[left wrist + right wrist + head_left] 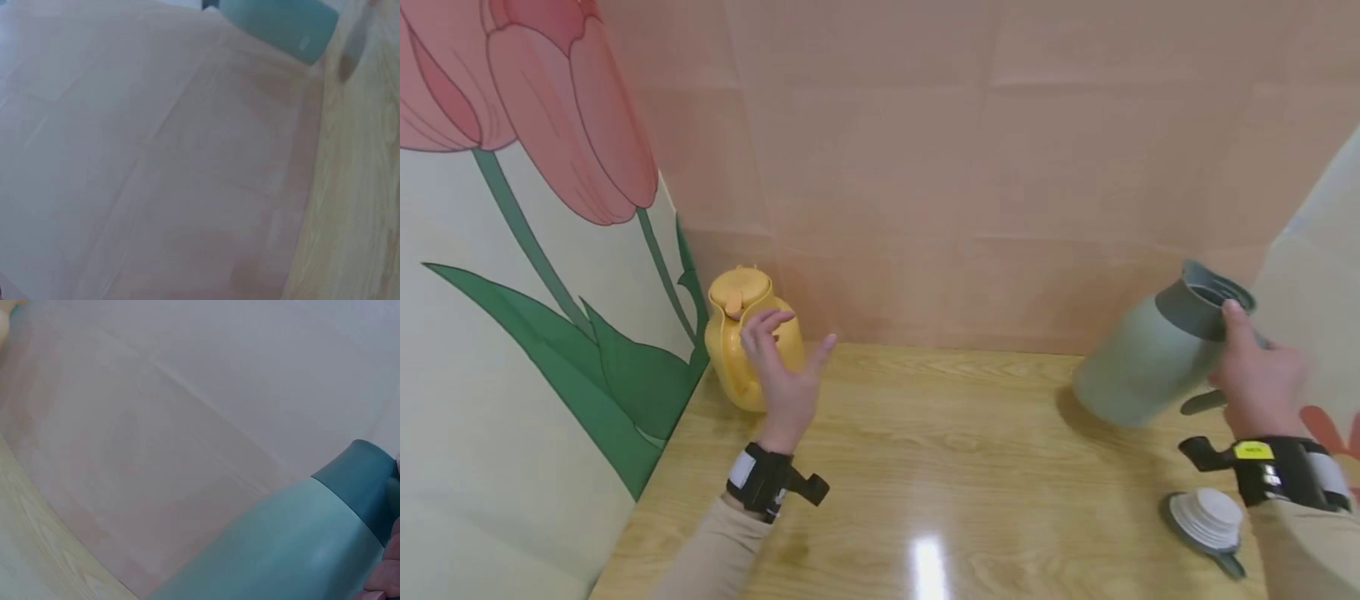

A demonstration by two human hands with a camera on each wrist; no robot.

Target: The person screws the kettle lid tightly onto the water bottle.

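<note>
A green thermos jug (1138,362) with a darker collar leans at the right, its top uncovered and tipped toward the right. My right hand (1258,375) grips it by the handle, thumb up near the rim. In the right wrist view the jug's body (281,550) fills the lower right, with fingers at the edge. A stopper lid (1206,521), white with a green base, lies on the table below that hand. At the left stands a yellow thermos jug (730,350) with its lid on. My left hand (786,383) hovers before it, thumb spread from bent fingers, holding nothing.
The wood-grain table (940,450) stretches between the two jugs. A pinkish wall covering (925,183) rises along its back edge. Tulip-printed covering (572,125) borders the left side, and a pale panel (1322,275) the right.
</note>
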